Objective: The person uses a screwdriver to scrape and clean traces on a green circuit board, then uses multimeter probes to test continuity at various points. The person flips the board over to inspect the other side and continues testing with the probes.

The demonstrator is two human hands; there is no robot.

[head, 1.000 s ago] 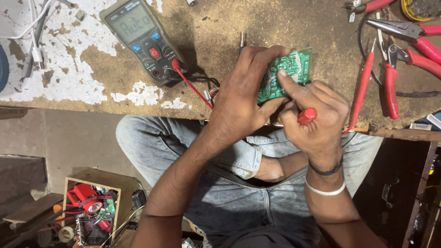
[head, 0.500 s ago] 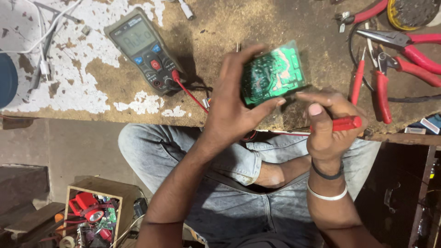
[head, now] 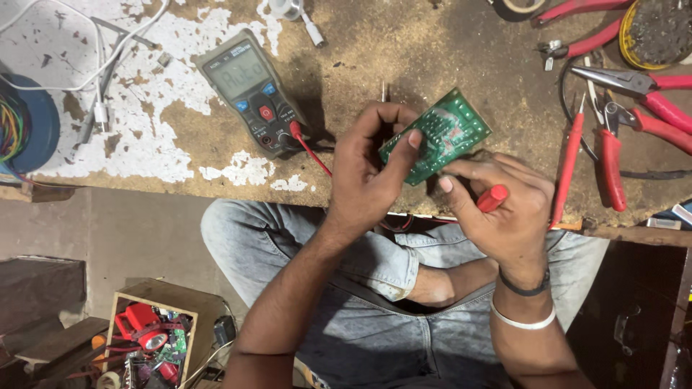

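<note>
My left hand (head: 371, 169) grips a small green circuit board (head: 441, 137) above the front edge of the worn workbench (head: 432, 50), thumb pressed on the board's face. Just right of it, my right hand (head: 501, 209) is closed around a red test probe (head: 492, 197), its fingers touching the board's lower corner. The probe's tip is hidden behind my fingers. A grey multimeter (head: 254, 90) lies on the bench to the left, with a red lead (head: 311, 150) plugged in and running toward my hands.
Red-handled pliers and cutters (head: 613, 144) lie at the right of the bench, a round tin (head: 659, 29) at the top right. White cables (head: 101, 65) and a blue wire spool (head: 25, 126) sit at the left. A box of parts (head: 148, 338) stands on the floor.
Both hands have shifted slightly right with the board. My right hand has drawn in close under the board, and the red probe is now mostly covered by its fingers.
</note>
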